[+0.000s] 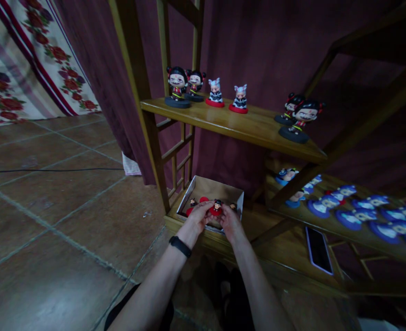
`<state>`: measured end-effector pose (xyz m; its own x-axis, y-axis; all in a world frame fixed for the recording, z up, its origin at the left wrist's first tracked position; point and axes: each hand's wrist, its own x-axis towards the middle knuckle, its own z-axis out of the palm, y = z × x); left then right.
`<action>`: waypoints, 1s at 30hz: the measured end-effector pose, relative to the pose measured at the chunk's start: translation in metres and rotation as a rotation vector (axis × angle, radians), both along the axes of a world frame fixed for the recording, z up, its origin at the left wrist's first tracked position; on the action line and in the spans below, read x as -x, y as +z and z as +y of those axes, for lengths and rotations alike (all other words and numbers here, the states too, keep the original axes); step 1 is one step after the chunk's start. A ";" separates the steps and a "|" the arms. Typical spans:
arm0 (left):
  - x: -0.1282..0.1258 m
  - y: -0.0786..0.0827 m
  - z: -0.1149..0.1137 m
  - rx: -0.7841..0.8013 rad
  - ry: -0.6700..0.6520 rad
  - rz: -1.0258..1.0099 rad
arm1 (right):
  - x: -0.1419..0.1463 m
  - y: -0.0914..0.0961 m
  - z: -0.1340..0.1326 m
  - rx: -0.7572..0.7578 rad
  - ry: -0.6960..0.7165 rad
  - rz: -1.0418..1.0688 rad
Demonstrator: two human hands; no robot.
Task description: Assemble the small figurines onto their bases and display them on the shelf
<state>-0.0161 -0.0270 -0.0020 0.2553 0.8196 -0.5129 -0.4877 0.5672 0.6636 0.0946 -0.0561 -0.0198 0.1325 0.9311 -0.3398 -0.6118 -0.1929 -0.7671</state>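
Observation:
Between both hands is a small black-haired figurine on a red base, held over a white-edged cardboard box. My left hand, with a black band on its wrist, is closed on the figurine's left side. From the other side, the fingers of my right hand grip the same base. Inside the box, another small figurine lies to the left and a dark-haired one to the right. A red base shows behind my left fingers. My hands hide part of the box's contents.
Above the box, a wooden shelf carries black-haired figurines and grey-white ones on red bases. Several blue-based figurines fill a lower shelf at right. A phone lies below them. A dark cable crosses the tiled floor.

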 end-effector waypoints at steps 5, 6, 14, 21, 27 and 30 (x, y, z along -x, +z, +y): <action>0.000 0.000 0.000 -0.009 0.027 0.012 | 0.001 0.001 0.000 0.007 0.001 0.005; 0.000 0.000 0.000 -0.013 0.027 0.014 | 0.001 0.001 0.000 0.006 0.000 0.008; -0.001 -0.002 -0.001 -0.038 0.013 0.005 | 0.000 0.002 0.000 0.022 -0.010 0.012; -0.001 -0.001 -0.002 -0.036 0.012 0.000 | -0.001 0.004 0.000 0.020 0.013 0.021; -0.001 -0.002 -0.004 -0.044 0.025 0.000 | -0.001 0.002 0.001 0.025 0.009 0.039; -0.002 -0.002 -0.004 -0.048 0.031 -0.011 | -0.001 0.001 0.001 0.019 0.009 0.041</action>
